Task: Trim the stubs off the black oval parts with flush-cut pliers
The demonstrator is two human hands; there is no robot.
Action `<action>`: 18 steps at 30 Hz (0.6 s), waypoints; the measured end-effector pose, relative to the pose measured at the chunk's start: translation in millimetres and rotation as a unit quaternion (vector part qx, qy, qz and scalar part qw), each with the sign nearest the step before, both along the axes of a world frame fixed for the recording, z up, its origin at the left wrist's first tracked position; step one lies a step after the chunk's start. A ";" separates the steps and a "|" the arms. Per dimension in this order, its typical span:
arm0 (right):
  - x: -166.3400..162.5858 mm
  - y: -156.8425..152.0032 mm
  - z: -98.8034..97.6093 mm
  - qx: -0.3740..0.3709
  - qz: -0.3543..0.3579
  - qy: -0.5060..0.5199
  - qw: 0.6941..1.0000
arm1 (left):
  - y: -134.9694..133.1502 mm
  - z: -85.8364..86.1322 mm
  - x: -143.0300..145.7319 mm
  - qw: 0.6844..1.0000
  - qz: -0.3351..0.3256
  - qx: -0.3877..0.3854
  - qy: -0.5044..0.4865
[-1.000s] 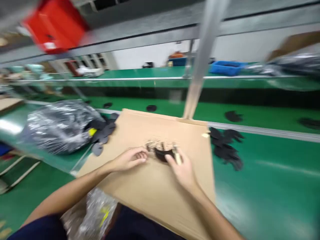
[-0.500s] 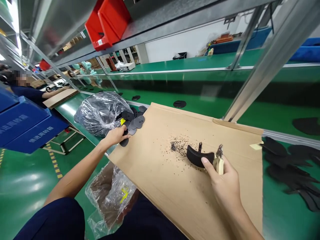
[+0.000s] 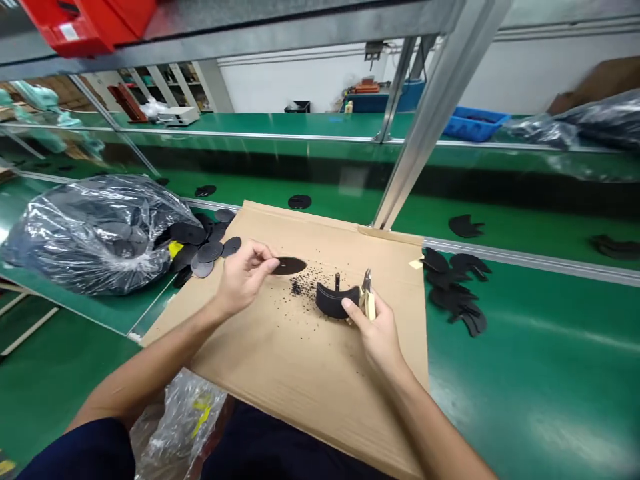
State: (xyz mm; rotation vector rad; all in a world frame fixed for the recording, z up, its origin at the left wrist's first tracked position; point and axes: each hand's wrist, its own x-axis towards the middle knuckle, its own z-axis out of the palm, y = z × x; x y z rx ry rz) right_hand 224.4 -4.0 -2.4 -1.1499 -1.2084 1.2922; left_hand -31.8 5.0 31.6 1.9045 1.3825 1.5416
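Observation:
My left hand (image 3: 245, 277) pinches a thin black disc (image 3: 290, 266) by its edge, above the cardboard sheet (image 3: 280, 373). In my right hand (image 3: 377, 327) are a pair of cutting pliers (image 3: 369, 297) with cream handles and a curved black piece (image 3: 330, 301) that has a small upright post. My right thumb presses on the curved piece; the pliers' jaws point up. Small black scraps (image 3: 300, 287) lie scattered on the cardboard between the two hands. Left of the cardboard, a heap of black discs (image 3: 207, 252) spills from a clear plastic bag (image 3: 105, 233).
Dark curved pieces (image 3: 455, 293) lie in a pile right of the cardboard. A metal post (image 3: 425, 120) rises behind its far edge. Overhead, a shelf carries a red bin (image 3: 90, 27). Below the table's near edge is a clear plastic liner (image 3: 175, 427) with yellow tape.
My left hand has moved from the disc heap to over the cardboard, now with a black disc. The view has turned right. My right hand still holds the pliers and curved piece.

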 end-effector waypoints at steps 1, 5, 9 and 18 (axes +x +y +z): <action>0.1 -0.3 -0.2 -0.002 -0.001 0.002 1.000 | 4.9 -7.8 15.0 0.998 -0.020 0.056 0.012; -0.4 -1.8 1.8 -0.011 0.014 0.017 1.000 | 9.1 -37.7 50.2 0.973 -0.095 0.166 0.130; 0.0 -3.4 4.0 -0.015 0.041 0.003 0.999 | -2.2 -51.7 57.4 0.963 -0.150 0.118 0.188; 0.1 -5.0 2.0 -0.023 0.047 -0.043 0.998 | -4.7 -49.9 55.9 0.978 -0.109 0.134 0.116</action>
